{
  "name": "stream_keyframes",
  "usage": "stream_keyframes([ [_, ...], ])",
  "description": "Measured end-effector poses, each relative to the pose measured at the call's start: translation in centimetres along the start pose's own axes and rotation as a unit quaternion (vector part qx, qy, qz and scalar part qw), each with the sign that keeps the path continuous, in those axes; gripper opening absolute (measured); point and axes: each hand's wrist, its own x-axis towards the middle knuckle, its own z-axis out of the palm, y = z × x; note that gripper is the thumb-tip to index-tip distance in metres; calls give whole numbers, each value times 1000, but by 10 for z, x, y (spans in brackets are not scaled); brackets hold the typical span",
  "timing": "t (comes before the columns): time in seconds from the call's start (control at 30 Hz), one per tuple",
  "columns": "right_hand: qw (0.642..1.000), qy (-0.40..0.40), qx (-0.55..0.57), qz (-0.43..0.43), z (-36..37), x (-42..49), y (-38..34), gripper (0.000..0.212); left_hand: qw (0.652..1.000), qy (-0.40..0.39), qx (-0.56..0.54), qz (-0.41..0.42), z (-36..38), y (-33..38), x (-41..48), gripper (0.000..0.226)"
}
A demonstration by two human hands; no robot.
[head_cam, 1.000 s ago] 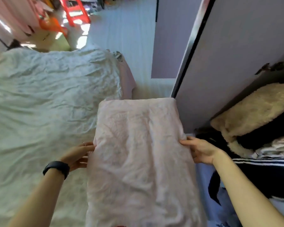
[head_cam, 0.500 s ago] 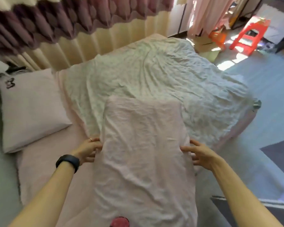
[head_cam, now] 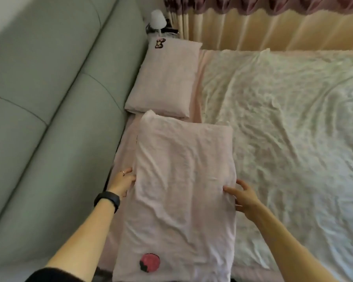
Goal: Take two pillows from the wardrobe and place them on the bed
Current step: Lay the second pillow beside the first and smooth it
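Head view, looking down at the bed (head_cam: pixel 293 139). Far out past the left hand's side there's a grey-green padded headboard (head_cam: pixel 49 98). The left hand (head_cam: pixel 122 181), with a black wristband (head_cam: pixel 107 200) and a ring, is pinching the left edge of the pink pillow (head_cam: pixel 181 190), fingers closed on the fabric. The pillow spans the gap between both hands, long side pointing away from the person, with a red strawberry patch (head_cam: pixel 149 262) on the near end. Beyond the far end of the held pillow sits a second pink pillow (head_cam: pixel 167 78) up against the headboard, touching or nearly so. The right hand (head_cam: pixel 242 197) grips the pillow's right edge, thumb on top, other fingers partly spread. To the right of that grip lies a crumpled pale blanket (head_cam: pixel 293 123).
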Motion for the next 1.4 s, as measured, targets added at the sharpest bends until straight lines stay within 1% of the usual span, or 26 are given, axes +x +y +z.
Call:
stream_keyframes([
  [0.13,999,-12,-33,27,52,28,-5,62,998,38,-18,-36,-36,-1,15,53],
  [0.2,998,-17,-41,32,75,39,-11,59,997,44,-29,-49,-54,4,23,49],
  [0.27,998,-24,-51,37,97,51,-15,59,997,48,-42,-50,-71,11,35,36],
  [0.33,997,-23,-60,35,117,61,-19,60,997,45,-46,-52,-84,20,49,16],
  [0.43,997,-17,-70,34,147,73,-24,58,998,38,-20,-37,-105,29,78,24],
  [0.5,997,-11,-68,34,164,80,-25,61,999,27,-18,-34,-114,35,92,21],
  [0.57,997,-1,-65,35,175,91,-24,63,999,14,-28,-29,-122,37,106,23],
  [0.7,998,-12,-54,29,193,106,-28,58,1000,-9,-24,-5,-136,38,136,27],
  [0.73,998,-30,-44,29,198,108,-30,57,1000,6,-20,9,-139,36,145,27],
  [0.8,996,-65,-63,26,205,112,-30,56,996,80,16,34,-144,26,167,36],
  [0.87,985,-59,-160,15,207,122,-23,65,985,134,96,48,-138,9,181,49],
  [0.93,961,-32,-274,-1,207,128,-13,68,970,144,175,85,-121,-15,194,53],
  [1.0,941,-13,-337,-26,213,129,-4,66,953,153,237,111,-97,-41,204,56],
  [1.07,912,0,-404,-74,224,132,1,66,933,160,296,127,-73,-65,212,59],
  [1.13,865,7,-484,-130,240,140,2,69,911,160,348,152,-50,-88,219,60],
  [1.2,799,14,-564,-207,261,152,3,73,897,157,378,166,-29,-108,227,63],
  [1.3,707,-3,-627,-327,294,182,7,75,895,162,396,124,-7,-139,245,67],
  [1.33,682,-12,-643,-349,300,197,11,76,895,171,398,109,-2,-150,252,68],
  [1.4,648,-30,-678,-346,305,225,22,76,888,191,405,104,3,-167,269,69],
])
